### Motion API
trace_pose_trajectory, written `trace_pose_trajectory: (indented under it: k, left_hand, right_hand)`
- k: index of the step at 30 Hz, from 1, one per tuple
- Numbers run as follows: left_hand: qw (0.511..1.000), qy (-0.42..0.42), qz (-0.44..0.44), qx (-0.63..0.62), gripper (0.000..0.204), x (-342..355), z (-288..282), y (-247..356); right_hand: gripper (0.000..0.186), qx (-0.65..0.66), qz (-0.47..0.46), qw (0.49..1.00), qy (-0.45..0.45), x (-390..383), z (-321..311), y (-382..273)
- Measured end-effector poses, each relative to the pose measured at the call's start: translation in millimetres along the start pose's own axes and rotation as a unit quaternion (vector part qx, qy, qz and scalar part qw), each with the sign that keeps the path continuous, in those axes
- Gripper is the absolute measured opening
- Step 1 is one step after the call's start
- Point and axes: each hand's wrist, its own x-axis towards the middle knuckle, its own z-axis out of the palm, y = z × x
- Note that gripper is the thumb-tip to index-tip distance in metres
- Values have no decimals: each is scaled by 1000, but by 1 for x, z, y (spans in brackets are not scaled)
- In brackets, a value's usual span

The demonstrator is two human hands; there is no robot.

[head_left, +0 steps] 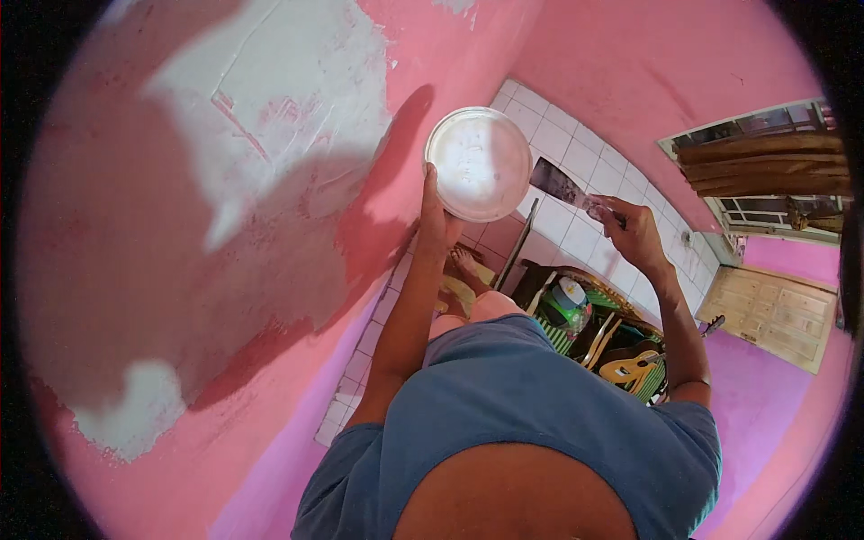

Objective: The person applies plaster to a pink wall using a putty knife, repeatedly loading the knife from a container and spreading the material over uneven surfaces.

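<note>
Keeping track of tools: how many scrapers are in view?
1: the scraper in the right hand, right of the round white lid in the left hand. Others may be hidden.

Yellow guitar (627,372) on green-striped seat (556,337)

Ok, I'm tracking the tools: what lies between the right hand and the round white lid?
In the head view, the putty knife blade lies there, its edge beside the lid; contact is unclear.

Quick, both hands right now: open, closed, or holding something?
Left hand: holding a round white disc by its edge.
Right hand: closed, holding a scraper by its handle.
</note>
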Motion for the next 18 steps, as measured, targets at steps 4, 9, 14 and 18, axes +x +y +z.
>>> trace_pose_trajectory:
  k: [4, 9, 14, 18]
  left_hand:
    - [1000, 9, 4, 15, 56, -4, -4, -1]
    - [960, -108, 169, 196, 58, -15, 6, -7]
    - [999, 5, 39, 20, 60, -4, 4, -14]
    - [999, 33, 17, -19, 62, 2, -2, -19]
  right_hand:
    - [25, -22, 42, 999, -20, 6, 4, -13]
    - [23, -72, 18, 996, -48, 9, 6, -29]
    - [22, -51, 19, 995, -80, 11, 19, -31]
    - [24, -25, -44, 996, -75, 14, 32, -20]
